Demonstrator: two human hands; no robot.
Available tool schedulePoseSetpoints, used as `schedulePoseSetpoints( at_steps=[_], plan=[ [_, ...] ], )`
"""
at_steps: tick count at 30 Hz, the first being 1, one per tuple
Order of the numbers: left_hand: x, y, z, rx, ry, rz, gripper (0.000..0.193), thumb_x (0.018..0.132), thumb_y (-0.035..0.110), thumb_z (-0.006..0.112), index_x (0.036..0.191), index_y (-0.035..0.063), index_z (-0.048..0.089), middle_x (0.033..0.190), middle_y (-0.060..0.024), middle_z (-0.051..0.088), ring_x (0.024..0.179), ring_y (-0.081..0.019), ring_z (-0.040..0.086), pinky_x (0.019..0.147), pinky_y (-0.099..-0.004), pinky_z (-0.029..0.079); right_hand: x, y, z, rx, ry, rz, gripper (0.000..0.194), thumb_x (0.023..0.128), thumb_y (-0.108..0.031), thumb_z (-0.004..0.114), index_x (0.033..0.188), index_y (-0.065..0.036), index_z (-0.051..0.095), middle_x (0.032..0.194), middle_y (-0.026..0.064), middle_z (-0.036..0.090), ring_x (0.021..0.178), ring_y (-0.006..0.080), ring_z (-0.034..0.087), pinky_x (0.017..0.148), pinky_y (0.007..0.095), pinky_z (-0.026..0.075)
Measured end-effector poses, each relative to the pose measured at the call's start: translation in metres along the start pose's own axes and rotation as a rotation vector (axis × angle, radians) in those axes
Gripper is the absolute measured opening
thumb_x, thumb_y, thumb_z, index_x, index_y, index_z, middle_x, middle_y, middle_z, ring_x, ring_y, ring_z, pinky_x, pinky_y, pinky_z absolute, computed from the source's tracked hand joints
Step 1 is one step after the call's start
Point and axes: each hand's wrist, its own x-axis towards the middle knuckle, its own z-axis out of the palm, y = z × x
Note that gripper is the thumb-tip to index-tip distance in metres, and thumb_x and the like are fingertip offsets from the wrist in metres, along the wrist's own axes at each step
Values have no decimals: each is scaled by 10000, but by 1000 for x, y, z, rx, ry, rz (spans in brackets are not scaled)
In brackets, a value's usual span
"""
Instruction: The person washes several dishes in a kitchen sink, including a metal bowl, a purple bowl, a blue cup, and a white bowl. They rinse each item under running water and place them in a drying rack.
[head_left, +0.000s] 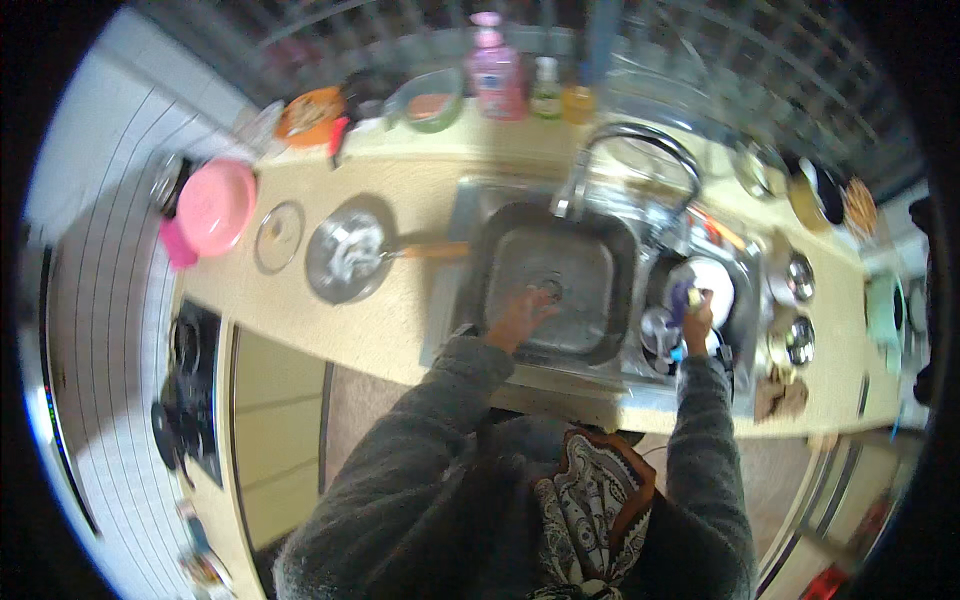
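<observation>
My left hand (523, 319) is over the near-left part of the large steel sink basin (559, 262), fingers apart and nothing in them. Over the smaller right basin (744, 330), my right hand (698, 328) grips a purple and pale-yellow cleaning cloth or sponge (681, 298), too blurred to name exactly. A white plate (716, 281) lies beneath and beyond that hand. Beside it, to the left, is a clear or metal vessel (658, 330). The curved chrome faucet (645, 131) stands behind both basins. The hand and cloth hide part of the dishes.
Left of the sink sits a wok (349, 251) with white suds, its wooden handle (435, 250) pointing at the basin. A glass lid (280, 236) and pink basin (217, 206) stand farther left. Behind is a pink pump bottle (497, 75). Metal-topped containers (799, 339) and a brown cloth (780, 396) lie right.
</observation>
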Motion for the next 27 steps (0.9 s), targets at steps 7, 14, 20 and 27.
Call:
schedulePoseSetpoints(
  at_steps=[7,14,20,27],
  plan=[
    [1,2,5,265,126,-138,380,862,204,457,1227,99,438,992,-91,504,911,-196,527,791,-369,434,2,-33,20,35,316,198,392,752,-75,549,1120,-24,427,968,220,566,867,398,550,753,429,419],
    [-4,21,41,378,-171,-172,473,838,423,519,1220,155,441,1084,-37,497,978,-163,471,837,-341,354,-49,-163,77,499,-480,-156,359,709,-92,593,1047,-59,475,934,136,547,891,315,544,778,390,423],
    [5,32,27,226,-142,-82,513,821,458,533,1211,137,440,1176,-26,482,978,-168,463,865,-360,349,37,-209,104,-349,-342,-522,391,701,-52,549,1079,-132,488,959,131,593,948,313,556,871,428,392],
    [8,41,17,191,36,-225,426,876,341,482,1200,67,437,1085,-69,537,945,-208,508,785,-392,406,73,-197,124,-374,-412,-268,443,734,-50,508,1173,-78,463,1211,145,463,1078,358,461,910,446,380]
  ],
)
